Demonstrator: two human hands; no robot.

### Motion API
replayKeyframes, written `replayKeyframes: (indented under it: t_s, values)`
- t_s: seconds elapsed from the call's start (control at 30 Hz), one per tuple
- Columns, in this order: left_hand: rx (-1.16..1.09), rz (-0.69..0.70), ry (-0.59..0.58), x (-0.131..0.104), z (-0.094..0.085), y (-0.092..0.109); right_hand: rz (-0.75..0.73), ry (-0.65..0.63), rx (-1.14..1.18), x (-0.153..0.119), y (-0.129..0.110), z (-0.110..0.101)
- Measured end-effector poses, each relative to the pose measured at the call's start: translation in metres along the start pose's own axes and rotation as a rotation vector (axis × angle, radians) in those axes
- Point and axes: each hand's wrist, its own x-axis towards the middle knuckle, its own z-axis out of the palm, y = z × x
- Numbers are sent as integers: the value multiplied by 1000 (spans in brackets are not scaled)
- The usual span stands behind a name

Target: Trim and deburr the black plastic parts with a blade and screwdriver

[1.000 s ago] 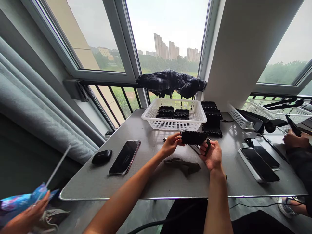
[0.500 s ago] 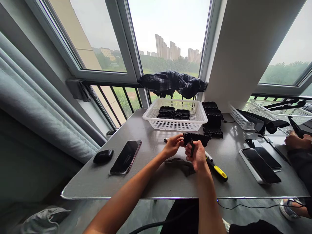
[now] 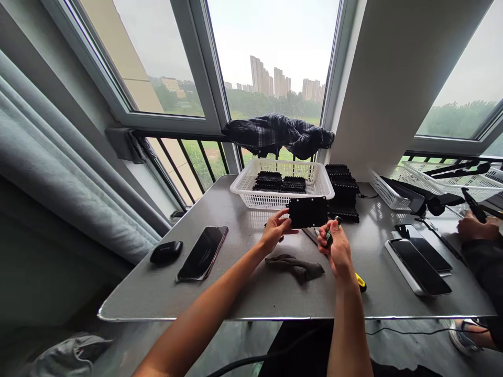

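Note:
My left hand (image 3: 277, 229) is closed on the left edge of a flat black plastic panel (image 3: 308, 212), held up above the table. Small tabs and holes run along the panel's edges, and its smooth face is towards me. Just right of it and below, my right hand (image 3: 335, 245) is wrapped round a small hand tool (image 3: 329, 237) with a green part on its handle; its exact kind is hidden by the fingers. The tool appears apart from the panel. Beneath the hands lies a crumpled dark grey cloth (image 3: 296, 267). A yellow-and-black handle (image 3: 360, 283) shows beside my right forearm.
Behind the hands stands a white plastic basket (image 3: 283, 200) holding several black ribbed parts (image 3: 269, 181). More black parts (image 3: 343, 192) are stacked at its right. Phones (image 3: 203, 253) and a black case (image 3: 166, 252) lie left; other phones (image 3: 422, 267) lie right, near another person's hand (image 3: 477, 228).
The black panel has turned from its ribbed, narrow view to its flat face and risen slightly. My right hand has moved right, away from it, with the tool. More of the cloth shows.

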Motion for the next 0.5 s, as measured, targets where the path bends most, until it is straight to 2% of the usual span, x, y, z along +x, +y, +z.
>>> replayKeyframes:
  t_s: [0.13, 0.23, 0.5]
  values:
    - [-64, -51, 16, -3, 3, 5, 6, -54, 25, 4, 9, 1]
    - [-56, -56, 29, -4, 5, 9, 35, -48, 42, 7, 12, 0]
    - [115, 84, 36, -11, 14, 10, 197, -202, 86, 11, 19, -1]
